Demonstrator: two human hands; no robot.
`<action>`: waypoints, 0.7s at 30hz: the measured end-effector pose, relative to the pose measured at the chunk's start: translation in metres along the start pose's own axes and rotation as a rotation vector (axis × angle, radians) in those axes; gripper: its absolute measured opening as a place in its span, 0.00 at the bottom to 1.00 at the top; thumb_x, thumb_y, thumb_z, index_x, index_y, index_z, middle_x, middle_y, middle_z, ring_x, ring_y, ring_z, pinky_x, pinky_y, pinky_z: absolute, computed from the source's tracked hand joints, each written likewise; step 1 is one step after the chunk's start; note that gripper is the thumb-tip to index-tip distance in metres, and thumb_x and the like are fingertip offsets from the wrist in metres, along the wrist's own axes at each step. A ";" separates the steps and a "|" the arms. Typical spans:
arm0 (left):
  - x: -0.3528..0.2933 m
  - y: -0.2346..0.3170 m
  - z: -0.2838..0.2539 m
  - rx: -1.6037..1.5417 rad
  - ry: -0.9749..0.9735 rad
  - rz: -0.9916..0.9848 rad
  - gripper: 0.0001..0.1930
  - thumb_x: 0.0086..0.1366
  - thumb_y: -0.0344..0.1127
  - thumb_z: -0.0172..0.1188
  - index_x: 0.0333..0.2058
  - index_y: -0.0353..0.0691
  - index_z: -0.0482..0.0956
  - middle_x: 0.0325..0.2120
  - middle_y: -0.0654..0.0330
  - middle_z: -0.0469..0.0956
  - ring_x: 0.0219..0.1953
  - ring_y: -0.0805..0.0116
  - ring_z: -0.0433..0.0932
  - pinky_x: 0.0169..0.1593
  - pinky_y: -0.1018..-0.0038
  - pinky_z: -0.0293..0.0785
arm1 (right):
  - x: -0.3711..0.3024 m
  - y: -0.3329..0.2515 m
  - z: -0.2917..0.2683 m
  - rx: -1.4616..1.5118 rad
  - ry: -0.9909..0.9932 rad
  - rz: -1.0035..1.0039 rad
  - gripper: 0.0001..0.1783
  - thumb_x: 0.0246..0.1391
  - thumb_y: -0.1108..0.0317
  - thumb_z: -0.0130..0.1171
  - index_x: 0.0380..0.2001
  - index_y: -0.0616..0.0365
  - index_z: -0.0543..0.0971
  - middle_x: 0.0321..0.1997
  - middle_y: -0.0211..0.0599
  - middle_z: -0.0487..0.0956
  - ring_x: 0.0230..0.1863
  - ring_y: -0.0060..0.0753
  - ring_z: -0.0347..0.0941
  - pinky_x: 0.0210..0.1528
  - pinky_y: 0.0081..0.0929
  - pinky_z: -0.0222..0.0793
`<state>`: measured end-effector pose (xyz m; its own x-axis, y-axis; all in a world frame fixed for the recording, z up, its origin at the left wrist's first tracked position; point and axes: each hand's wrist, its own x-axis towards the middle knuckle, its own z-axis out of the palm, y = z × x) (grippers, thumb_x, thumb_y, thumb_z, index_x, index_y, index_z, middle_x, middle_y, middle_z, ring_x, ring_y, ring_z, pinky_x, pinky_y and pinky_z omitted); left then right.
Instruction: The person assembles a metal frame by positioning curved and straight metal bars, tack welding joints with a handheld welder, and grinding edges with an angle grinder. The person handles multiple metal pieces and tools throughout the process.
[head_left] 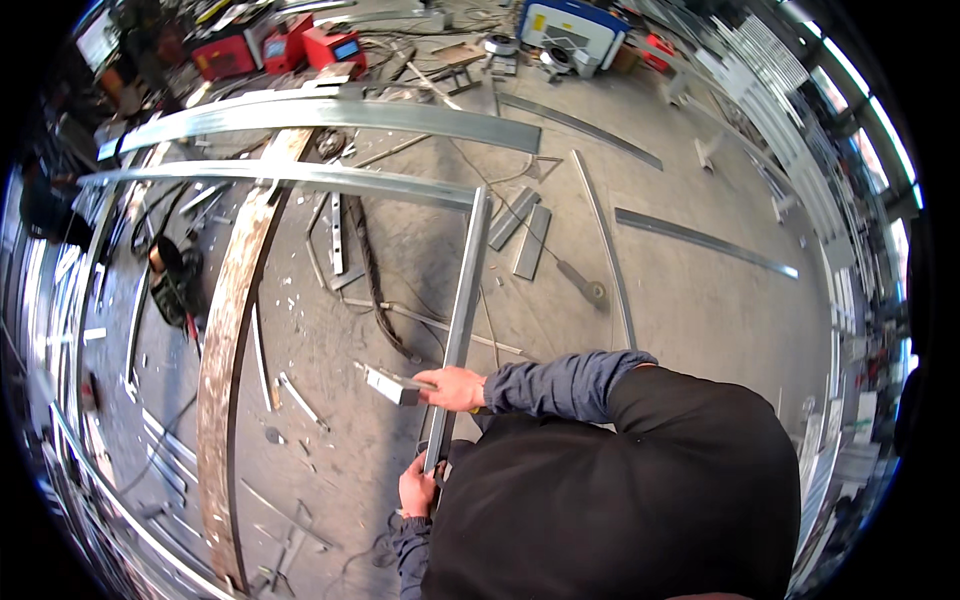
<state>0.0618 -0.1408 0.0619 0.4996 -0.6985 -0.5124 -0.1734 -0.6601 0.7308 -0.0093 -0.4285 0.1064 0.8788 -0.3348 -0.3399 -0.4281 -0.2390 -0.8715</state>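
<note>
A silvery square metal tube (pixel 463 300) runs away from my body and meets a long cross tube (pixel 330 178) at its far end. My left hand (pixel 416 488) is wrapped around the near part of the square tube, low beside my dark top. Just beyond it, my right hand (pixel 456 388) reaches across the tube from the right, its fingers closed on a short metal block (pixel 392 386). That block sticks out to the left of the tube, with a bright white face. The fingers' undersides are hidden, so I cannot tell whether the block touches the tube.
A worn wooden beam (pixel 225 380) stretches front to back on the left. Metal offcuts (pixel 533 242), cables (pixel 372 270) and a corded tool (pixel 583 286) lie on the floor. Red machines (pixel 330 48) and a blue-white machine (pixel 572 35) stand at the back; another person (pixel 50 205) is far left.
</note>
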 end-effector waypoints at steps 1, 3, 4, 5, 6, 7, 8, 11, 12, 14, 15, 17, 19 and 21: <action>0.000 0.003 0.000 0.016 -0.005 -0.009 0.20 0.65 0.44 0.75 0.51 0.42 0.87 0.36 0.50 0.89 0.37 0.65 0.88 0.45 0.66 0.80 | -0.001 0.000 0.000 0.000 0.013 -0.008 0.25 0.68 0.45 0.58 0.56 0.51 0.81 0.39 0.52 0.85 0.45 0.58 0.83 0.47 0.47 0.76; -0.004 0.013 -0.008 -0.031 -0.104 -0.049 0.21 0.65 0.45 0.74 0.52 0.42 0.86 0.37 0.46 0.88 0.41 0.52 0.89 0.45 0.63 0.81 | 0.001 0.006 0.006 0.009 -0.004 0.028 0.29 0.68 0.40 0.58 0.58 0.52 0.81 0.41 0.53 0.86 0.46 0.60 0.83 0.47 0.47 0.76; -0.003 0.013 -0.007 -0.028 -0.090 -0.064 0.18 0.66 0.43 0.73 0.51 0.42 0.87 0.35 0.50 0.88 0.36 0.62 0.88 0.44 0.65 0.80 | 0.000 0.007 0.006 0.016 0.005 0.031 0.31 0.68 0.39 0.57 0.60 0.51 0.80 0.43 0.54 0.86 0.47 0.60 0.83 0.49 0.48 0.76; -0.005 0.003 -0.008 -0.035 -0.093 -0.056 0.18 0.66 0.42 0.73 0.50 0.41 0.87 0.34 0.50 0.88 0.36 0.63 0.87 0.44 0.66 0.80 | 0.003 0.003 0.007 0.023 -0.005 0.027 0.32 0.68 0.38 0.56 0.61 0.50 0.80 0.45 0.54 0.87 0.48 0.61 0.83 0.51 0.49 0.77; -0.004 -0.013 -0.007 -0.043 -0.100 -0.046 0.17 0.66 0.42 0.73 0.50 0.41 0.87 0.34 0.51 0.89 0.35 0.65 0.87 0.44 0.66 0.80 | 0.001 -0.008 0.002 0.012 -0.019 0.026 0.34 0.68 0.36 0.54 0.64 0.47 0.79 0.48 0.54 0.87 0.51 0.61 0.83 0.54 0.50 0.77; 0.001 -0.017 -0.006 -0.047 -0.118 -0.030 0.17 0.66 0.42 0.73 0.49 0.41 0.87 0.34 0.52 0.89 0.35 0.67 0.87 0.43 0.67 0.80 | 0.001 -0.005 0.003 0.029 -0.021 0.022 0.35 0.68 0.35 0.54 0.65 0.47 0.79 0.49 0.55 0.86 0.52 0.62 0.82 0.56 0.50 0.77; -0.001 0.009 -0.010 -0.049 -0.146 -0.060 0.15 0.67 0.40 0.72 0.48 0.38 0.87 0.34 0.54 0.90 0.34 0.70 0.85 0.43 0.67 0.80 | 0.001 0.002 0.004 0.020 -0.016 0.010 0.34 0.68 0.36 0.54 0.67 0.46 0.77 0.49 0.55 0.86 0.51 0.61 0.83 0.55 0.50 0.78; 0.001 0.009 -0.007 -0.260 -0.159 -0.039 0.13 0.68 0.37 0.70 0.46 0.35 0.86 0.34 0.59 0.90 0.35 0.72 0.84 0.43 0.68 0.79 | 0.000 -0.002 -0.003 0.020 -0.057 0.019 0.34 0.69 0.37 0.54 0.69 0.44 0.76 0.50 0.55 0.86 0.51 0.61 0.83 0.54 0.49 0.78; 0.003 0.004 -0.010 -0.199 -0.163 -0.035 0.12 0.68 0.33 0.68 0.46 0.33 0.85 0.34 0.62 0.88 0.35 0.74 0.81 0.43 0.69 0.79 | -0.001 -0.004 -0.007 0.026 -0.079 0.030 0.34 0.69 0.36 0.54 0.69 0.43 0.76 0.50 0.55 0.86 0.51 0.61 0.83 0.54 0.49 0.78; 0.003 0.000 -0.011 -0.172 -0.179 -0.049 0.12 0.68 0.32 0.67 0.47 0.33 0.84 0.35 0.62 0.88 0.35 0.74 0.81 0.42 0.69 0.79 | 0.000 0.001 -0.006 0.057 -0.086 0.009 0.35 0.69 0.36 0.54 0.69 0.43 0.75 0.50 0.55 0.86 0.51 0.62 0.82 0.54 0.50 0.77; 0.002 0.001 -0.011 -0.173 -0.187 -0.061 0.11 0.68 0.31 0.67 0.47 0.33 0.84 0.35 0.62 0.88 0.35 0.74 0.81 0.42 0.70 0.79 | 0.001 0.003 -0.006 0.072 -0.093 -0.002 0.35 0.69 0.35 0.54 0.69 0.43 0.75 0.51 0.55 0.86 0.51 0.62 0.82 0.55 0.50 0.77; 0.002 0.005 -0.010 -0.179 -0.206 -0.079 0.11 0.67 0.30 0.66 0.47 0.33 0.84 0.35 0.62 0.87 0.36 0.74 0.81 0.42 0.70 0.79 | -0.001 0.008 -0.008 0.082 -0.098 -0.018 0.34 0.70 0.37 0.54 0.68 0.44 0.76 0.50 0.55 0.86 0.51 0.62 0.82 0.54 0.50 0.77; -0.002 0.010 -0.009 -0.186 -0.227 -0.089 0.11 0.67 0.28 0.65 0.47 0.33 0.83 0.36 0.62 0.87 0.36 0.74 0.81 0.42 0.70 0.79 | -0.003 0.012 -0.010 0.102 -0.105 -0.052 0.33 0.70 0.38 0.54 0.68 0.43 0.76 0.50 0.55 0.86 0.51 0.62 0.82 0.54 0.50 0.77; -0.002 0.016 -0.008 -0.195 -0.250 -0.100 0.11 0.67 0.27 0.64 0.47 0.33 0.83 0.36 0.62 0.87 0.36 0.74 0.80 0.42 0.70 0.79 | -0.007 0.015 -0.014 0.104 -0.099 -0.070 0.32 0.70 0.38 0.54 0.68 0.43 0.76 0.50 0.55 0.86 0.51 0.62 0.82 0.53 0.50 0.77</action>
<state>0.0644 -0.1477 0.0783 0.2784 -0.6953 -0.6626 0.0438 -0.6800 0.7319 -0.0249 -0.4427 0.1008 0.9245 -0.2282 -0.3053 -0.3450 -0.1609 -0.9247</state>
